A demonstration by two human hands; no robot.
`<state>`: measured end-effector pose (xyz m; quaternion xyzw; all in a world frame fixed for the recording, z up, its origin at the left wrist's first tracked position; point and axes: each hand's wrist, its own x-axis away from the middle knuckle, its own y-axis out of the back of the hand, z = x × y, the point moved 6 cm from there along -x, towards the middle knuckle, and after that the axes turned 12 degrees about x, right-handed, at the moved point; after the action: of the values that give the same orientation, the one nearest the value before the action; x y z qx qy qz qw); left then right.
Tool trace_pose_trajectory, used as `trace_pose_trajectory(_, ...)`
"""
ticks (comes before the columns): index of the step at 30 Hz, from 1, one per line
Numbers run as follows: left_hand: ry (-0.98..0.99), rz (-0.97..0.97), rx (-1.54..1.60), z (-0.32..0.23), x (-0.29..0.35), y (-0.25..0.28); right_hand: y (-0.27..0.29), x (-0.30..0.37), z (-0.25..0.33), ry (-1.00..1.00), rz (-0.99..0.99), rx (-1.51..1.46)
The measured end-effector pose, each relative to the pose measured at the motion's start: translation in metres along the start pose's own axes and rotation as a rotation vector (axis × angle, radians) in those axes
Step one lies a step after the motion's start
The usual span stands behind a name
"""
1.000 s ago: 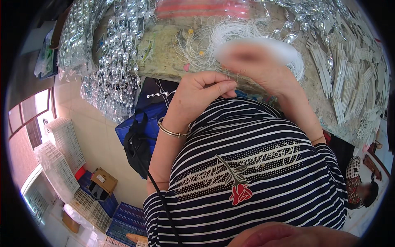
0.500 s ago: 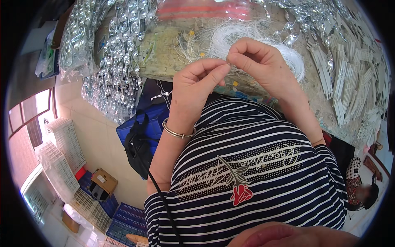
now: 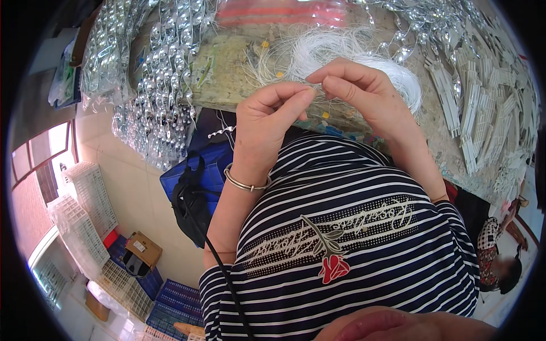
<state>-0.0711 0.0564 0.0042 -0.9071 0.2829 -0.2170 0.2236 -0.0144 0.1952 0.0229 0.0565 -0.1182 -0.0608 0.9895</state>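
Fine fingertip work, probably with the white thread (image 3: 364,48) heaped farther on the table (image 3: 222,82), was being done. The left hand (image 3: 263,116) was pinched, the right hand (image 3: 368,96) curled just beside; what was grasped could not be told. A steady pinch seemed required next. Loose strands (image 3: 266,69) could be caught; silver strips (image 3: 170,74) were hung at left.

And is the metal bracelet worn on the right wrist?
No, the metal bracelet is around the wrist of the left hand.

Passage over table (image 3: 224,62) between silver spirals (image 3: 168,85) and white strand bundle (image 3: 372,50); pale slats (image 3: 483,108) crowd right side.
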Motion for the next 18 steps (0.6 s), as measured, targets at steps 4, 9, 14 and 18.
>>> trace_pose_trajectory(4, -0.010, 0.005, -0.014, -0.002, 0.001, -0.001, 0.000, 0.001, 0.002, 0.049, 0.013, -0.015)
trace_pose_trajectory(9, 0.004, 0.003, -0.055, -0.001, 0.001, -0.001, 0.001, -0.001, 0.003, 0.063, 0.008, 0.007)
trace_pose_trajectory(14, 0.018, 0.026, -0.068, 0.000, 0.000, -0.001, 0.003, -0.003, 0.003, 0.114, -0.018, 0.167)
trace_pose_trajectory(18, 0.099, 0.002, -0.081, 0.004, -0.001, 0.003, 0.005, -0.002, 0.018, 0.272, -0.070, 0.373)
